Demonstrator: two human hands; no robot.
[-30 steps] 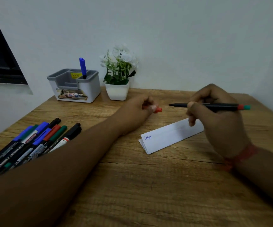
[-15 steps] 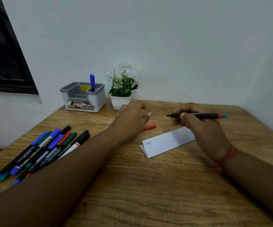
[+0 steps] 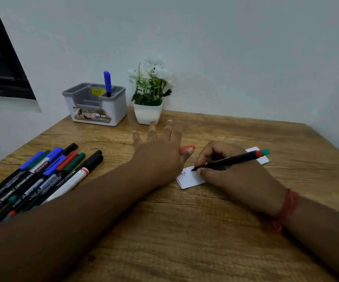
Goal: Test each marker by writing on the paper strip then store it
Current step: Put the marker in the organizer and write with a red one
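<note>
My right hand (image 3: 233, 176) grips an uncapped black marker (image 3: 231, 159) with a red and teal end, its tip touching the white paper strip (image 3: 190, 178), which bears a small blue scribble at its left end. Just left of the strip hovers my left hand (image 3: 160, 147), fingers spread and empty, over the table. The marker's red cap (image 3: 187, 148) lies on the wood beside my left thumb. A grey and white organiser (image 3: 97, 106) at the back holds one blue marker (image 3: 107, 83) upright.
Several capped markers (image 3: 42, 176) in blue, red, green and black lie in a bunch at the table's left edge. A white pot with a flowering plant (image 3: 150, 94) stands beside the organiser. White walls close the back and right sides.
My left hand let go of the red cap, which now lies on the table, and spread its fingers. My right hand lowered the marker's tip onto the paper strip.
</note>
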